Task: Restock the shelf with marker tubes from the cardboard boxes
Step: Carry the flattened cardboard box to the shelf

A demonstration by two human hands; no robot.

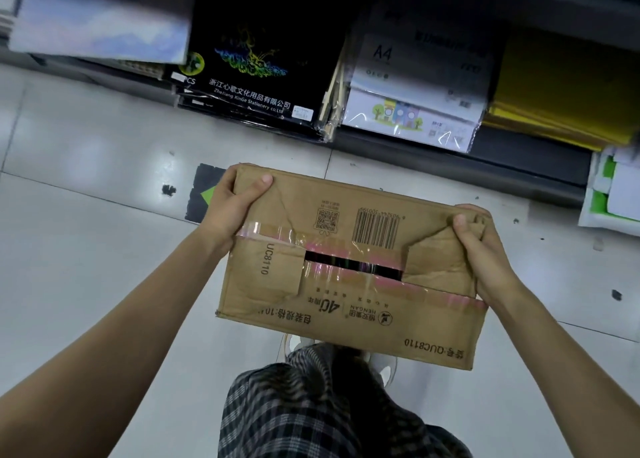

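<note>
head view: cardboard box [349, 267] held above a glossy pale tiled floor [86, 249], left hand [235, 201] gripping its far left corner, right hand [481, 246] pinching a crumpled flap. flaps taped, narrow dark gap between them. beyond, low shelf [519, 156] stacked with black packs [256, 62], a4 paper packs [415, 90], yellow sheets [568, 90].

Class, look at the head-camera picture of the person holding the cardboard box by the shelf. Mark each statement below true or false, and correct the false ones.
1. Both hands grip the cardboard box. True: the left hand holds one end and the right hand the other.
2. The box rests on the floor. False: it is held in the air above the tiled floor.
3. The box's top flaps are fully open. False: clear tape crosses them, leaving only a narrow gap.
4. A black pack lies on the shelf beyond the box. True.
5. A barcode is printed on the box. True.
</note>
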